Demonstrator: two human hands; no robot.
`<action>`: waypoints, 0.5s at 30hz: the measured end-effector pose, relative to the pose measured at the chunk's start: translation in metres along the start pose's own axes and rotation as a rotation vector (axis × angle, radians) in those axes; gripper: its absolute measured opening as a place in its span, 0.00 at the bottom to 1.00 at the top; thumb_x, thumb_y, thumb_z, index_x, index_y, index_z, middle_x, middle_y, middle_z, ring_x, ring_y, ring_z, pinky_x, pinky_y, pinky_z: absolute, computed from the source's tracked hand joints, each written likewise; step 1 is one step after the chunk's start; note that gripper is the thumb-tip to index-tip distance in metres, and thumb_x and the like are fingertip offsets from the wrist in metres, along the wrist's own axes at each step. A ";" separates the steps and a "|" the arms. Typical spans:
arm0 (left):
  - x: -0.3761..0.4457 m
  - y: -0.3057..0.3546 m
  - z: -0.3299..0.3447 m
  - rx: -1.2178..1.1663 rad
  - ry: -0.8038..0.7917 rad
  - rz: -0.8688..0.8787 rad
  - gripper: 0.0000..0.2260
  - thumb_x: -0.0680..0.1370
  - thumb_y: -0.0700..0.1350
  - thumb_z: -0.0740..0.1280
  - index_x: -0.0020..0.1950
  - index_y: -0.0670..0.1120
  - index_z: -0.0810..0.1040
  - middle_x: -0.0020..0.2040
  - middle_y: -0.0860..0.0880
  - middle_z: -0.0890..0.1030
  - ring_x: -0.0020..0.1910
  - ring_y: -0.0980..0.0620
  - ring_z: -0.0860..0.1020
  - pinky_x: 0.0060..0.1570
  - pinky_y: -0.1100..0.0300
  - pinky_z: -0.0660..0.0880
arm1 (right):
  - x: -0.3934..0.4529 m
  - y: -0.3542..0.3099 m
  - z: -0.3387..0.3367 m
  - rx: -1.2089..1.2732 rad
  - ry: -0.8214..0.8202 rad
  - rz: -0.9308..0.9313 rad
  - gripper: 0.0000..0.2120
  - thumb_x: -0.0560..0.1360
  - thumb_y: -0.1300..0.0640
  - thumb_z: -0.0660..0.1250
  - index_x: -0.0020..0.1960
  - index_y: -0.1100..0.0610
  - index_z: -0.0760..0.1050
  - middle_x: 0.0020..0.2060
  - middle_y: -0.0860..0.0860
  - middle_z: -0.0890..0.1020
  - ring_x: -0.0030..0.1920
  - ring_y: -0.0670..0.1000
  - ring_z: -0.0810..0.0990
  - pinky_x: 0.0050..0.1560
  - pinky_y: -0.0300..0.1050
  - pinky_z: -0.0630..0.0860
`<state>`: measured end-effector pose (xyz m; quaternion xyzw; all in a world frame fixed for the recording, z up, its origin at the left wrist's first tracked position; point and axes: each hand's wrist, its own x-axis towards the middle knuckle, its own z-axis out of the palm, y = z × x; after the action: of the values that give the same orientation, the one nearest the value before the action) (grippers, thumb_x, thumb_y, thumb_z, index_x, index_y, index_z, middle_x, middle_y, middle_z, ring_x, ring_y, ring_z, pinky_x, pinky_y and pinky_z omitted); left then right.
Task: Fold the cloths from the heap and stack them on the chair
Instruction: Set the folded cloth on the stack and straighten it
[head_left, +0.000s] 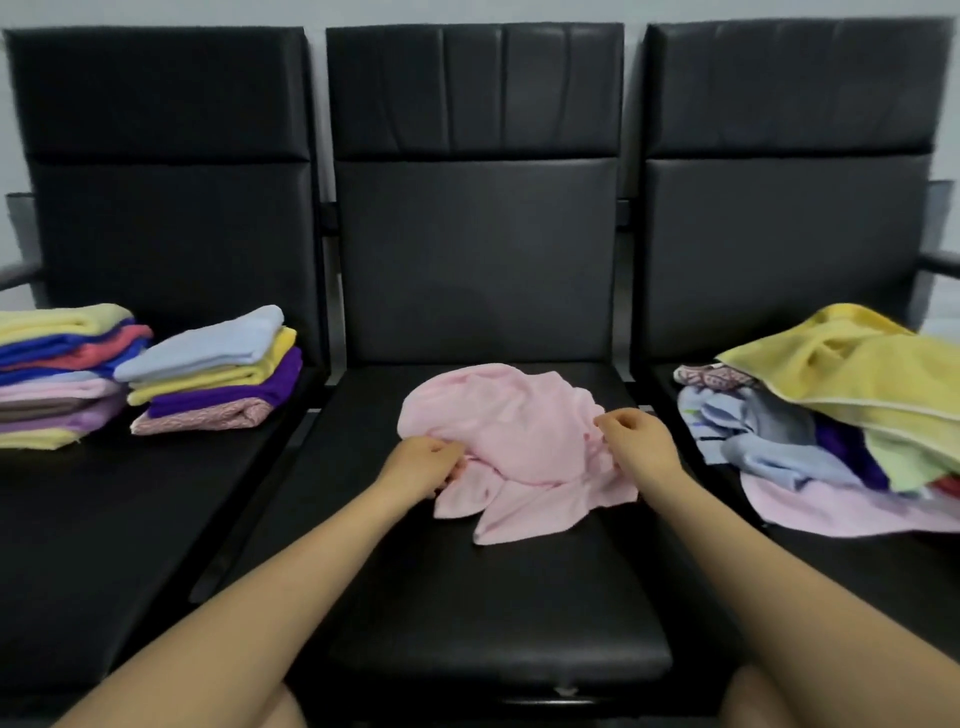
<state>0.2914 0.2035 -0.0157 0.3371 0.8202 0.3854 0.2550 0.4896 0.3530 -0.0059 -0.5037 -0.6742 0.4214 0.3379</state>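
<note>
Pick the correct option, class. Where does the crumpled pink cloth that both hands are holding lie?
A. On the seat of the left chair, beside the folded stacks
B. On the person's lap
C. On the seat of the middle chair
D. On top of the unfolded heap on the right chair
C: the pink cloth lies crumpled on the middle chair seat, with the left hand and right hand each pinching an edge of it.

Stacks left, heap right
</note>
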 end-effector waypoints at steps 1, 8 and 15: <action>0.006 0.000 0.004 0.012 0.016 -0.004 0.16 0.80 0.53 0.62 0.44 0.44 0.84 0.41 0.49 0.83 0.42 0.49 0.80 0.48 0.54 0.78 | 0.006 0.004 -0.004 -0.038 0.001 -0.003 0.11 0.76 0.57 0.61 0.49 0.63 0.79 0.45 0.57 0.81 0.45 0.53 0.78 0.42 0.44 0.70; 0.027 0.015 0.025 0.048 0.125 -0.017 0.19 0.76 0.61 0.64 0.41 0.45 0.76 0.41 0.48 0.79 0.41 0.50 0.77 0.38 0.57 0.69 | 0.036 0.008 0.004 -0.269 -0.106 0.067 0.18 0.75 0.46 0.67 0.57 0.59 0.77 0.52 0.58 0.80 0.55 0.58 0.78 0.50 0.47 0.69; 0.046 0.033 0.003 -0.708 0.360 -0.075 0.15 0.80 0.43 0.59 0.65 0.43 0.75 0.62 0.42 0.78 0.57 0.42 0.77 0.52 0.55 0.74 | 0.022 -0.006 0.007 0.215 -0.246 0.125 0.13 0.74 0.52 0.68 0.44 0.64 0.78 0.41 0.62 0.80 0.45 0.59 0.80 0.46 0.45 0.70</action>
<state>0.2753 0.2554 0.0018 0.1251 0.6800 0.6876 0.2217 0.4747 0.3721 -0.0023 -0.4501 -0.6289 0.5698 0.2780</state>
